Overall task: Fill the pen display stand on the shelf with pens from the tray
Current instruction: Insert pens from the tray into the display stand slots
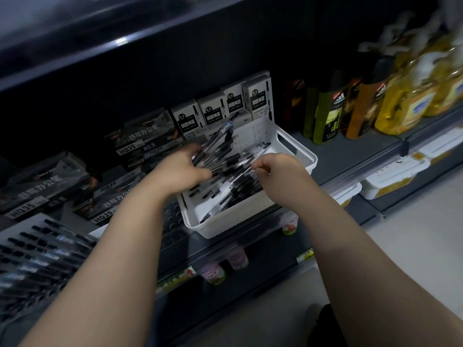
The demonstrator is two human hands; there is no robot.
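The left hand (185, 167) is curled round a fanned bundle of black-gripped clear pens (215, 146), raised above the white perforated plastic tray (297, 146), probably to carry a batch in one go. The right hand (275, 167) is curled tight over the loose pens (240, 184) heaped inside; whether it pinches one I cannot tell. The sloped pen display stand (37, 251), partly filled, sits at the lower left

Dark metal shelf (350, 156) spans 9 to 3 o'clock. Lighting is dim, with one glare spot on the upper board (120, 41) at 11 o'clock. Yellow bottles (406, 106) and dark bottles (328, 108) stand at 2 o'clock. Pale floor (413, 246) at 4 o'clock. Small cups (213, 274) sit on the lower tier at 6 o'clock.
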